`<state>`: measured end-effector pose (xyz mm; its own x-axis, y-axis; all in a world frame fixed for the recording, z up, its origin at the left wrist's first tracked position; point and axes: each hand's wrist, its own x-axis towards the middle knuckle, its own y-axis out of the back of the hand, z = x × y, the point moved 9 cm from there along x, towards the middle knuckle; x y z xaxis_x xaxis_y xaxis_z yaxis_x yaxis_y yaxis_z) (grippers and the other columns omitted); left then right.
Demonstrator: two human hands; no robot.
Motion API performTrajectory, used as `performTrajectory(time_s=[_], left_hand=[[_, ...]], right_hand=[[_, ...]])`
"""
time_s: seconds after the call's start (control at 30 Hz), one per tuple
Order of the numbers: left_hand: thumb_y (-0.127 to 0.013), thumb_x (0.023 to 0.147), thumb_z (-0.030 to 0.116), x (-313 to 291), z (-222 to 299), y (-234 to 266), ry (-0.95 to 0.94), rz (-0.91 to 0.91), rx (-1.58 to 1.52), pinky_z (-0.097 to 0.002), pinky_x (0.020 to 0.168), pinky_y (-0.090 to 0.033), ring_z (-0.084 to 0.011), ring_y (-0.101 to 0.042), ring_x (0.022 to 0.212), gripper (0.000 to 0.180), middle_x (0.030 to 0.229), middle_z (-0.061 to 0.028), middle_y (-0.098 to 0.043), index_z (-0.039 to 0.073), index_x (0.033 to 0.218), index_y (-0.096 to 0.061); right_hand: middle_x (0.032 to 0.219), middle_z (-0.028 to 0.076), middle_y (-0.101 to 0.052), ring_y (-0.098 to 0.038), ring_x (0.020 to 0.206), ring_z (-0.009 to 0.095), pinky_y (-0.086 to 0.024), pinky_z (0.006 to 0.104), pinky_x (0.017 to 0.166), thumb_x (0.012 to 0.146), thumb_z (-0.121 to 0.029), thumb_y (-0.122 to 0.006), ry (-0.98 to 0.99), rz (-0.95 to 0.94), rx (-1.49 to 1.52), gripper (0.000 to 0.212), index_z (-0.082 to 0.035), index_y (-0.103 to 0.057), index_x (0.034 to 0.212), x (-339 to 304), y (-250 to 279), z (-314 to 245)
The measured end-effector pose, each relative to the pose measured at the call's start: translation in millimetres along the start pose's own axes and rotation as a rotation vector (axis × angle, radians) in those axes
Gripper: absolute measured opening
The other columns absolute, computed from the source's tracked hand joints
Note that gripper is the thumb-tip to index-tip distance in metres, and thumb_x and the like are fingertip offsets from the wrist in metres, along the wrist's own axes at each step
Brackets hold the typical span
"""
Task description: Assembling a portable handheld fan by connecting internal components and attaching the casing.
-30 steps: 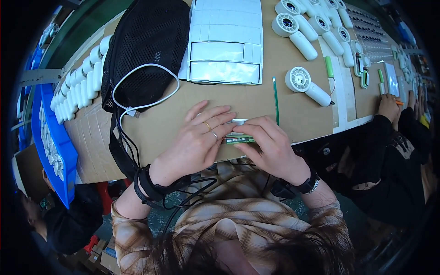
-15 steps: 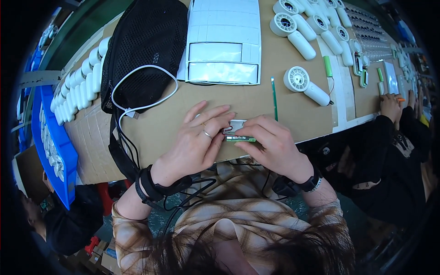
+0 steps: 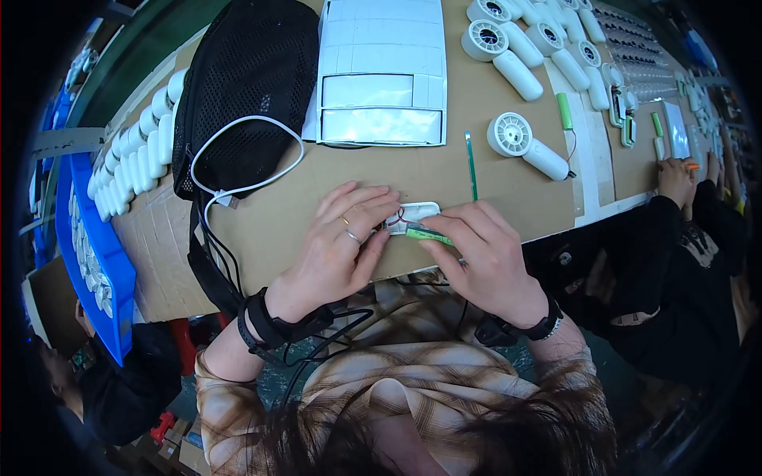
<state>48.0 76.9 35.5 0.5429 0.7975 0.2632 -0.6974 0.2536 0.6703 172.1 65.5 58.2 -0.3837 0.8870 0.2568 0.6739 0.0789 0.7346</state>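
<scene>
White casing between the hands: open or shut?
Open: the casing shows its hollow inside, with red wires in view and a green cell pinched by the right hand.

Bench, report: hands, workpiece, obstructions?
Left hand grips white shell, left end. Right hand pinching green part. Red wire showing inside shell. Green stick beyond right hand, off the shell.

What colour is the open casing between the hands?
The open casing is white; see the head view.
</scene>
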Motion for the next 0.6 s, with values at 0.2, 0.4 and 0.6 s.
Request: performTrajectory(time_s=[0.2,0.4,0.6], left_hand=[[-0.060,0.075,-0.001,-1,1,-3,-0.030,0.001,0.042,-0.0460,0.098,-0.035,-0.0286,-0.054,0.109,0.029,0.110,-0.0103,-0.061,0.004,0.104,-0.060],[-0.058,0.075,-0.001,2,6,-3,-0.044,-0.048,0.098,-0.0462,0.098,-0.035,-0.0281,-0.054,0.108,0.028,0.110,-0.0097,-0.061,0.005,0.102,-0.061],[-0.057,0.072,0.001,2,4,-6,-0.039,-0.066,0.121,-0.0460,0.099,-0.033,-0.0261,-0.052,0.109,0.029,0.111,-0.0093,-0.058,0.005,0.101,-0.060]], right_hand=[[0.083,0.009,-0.057,-0.056,0.075,0.025,-0.047,0.0336,0.065,0.071,-0.004,-0.069,0.000,-0.053,-0.006,0.022,-0.003,-0.061,0.091,0,-8,0],[0.083,0.009,-0.056,-0.055,0.075,0.024,-0.047,0.0331,0.065,0.070,-0.004,-0.069,0.086,-0.025,0.035,0.023,-0.003,-0.061,0.092,2,-15,-2],[0.083,0.008,-0.057,-0.056,0.075,0.024,-0.047,0.0328,0.064,0.070,-0.004,-0.069,0.067,-0.011,0.074,0.022,-0.003,-0.061,0.091,9,-12,-1]])
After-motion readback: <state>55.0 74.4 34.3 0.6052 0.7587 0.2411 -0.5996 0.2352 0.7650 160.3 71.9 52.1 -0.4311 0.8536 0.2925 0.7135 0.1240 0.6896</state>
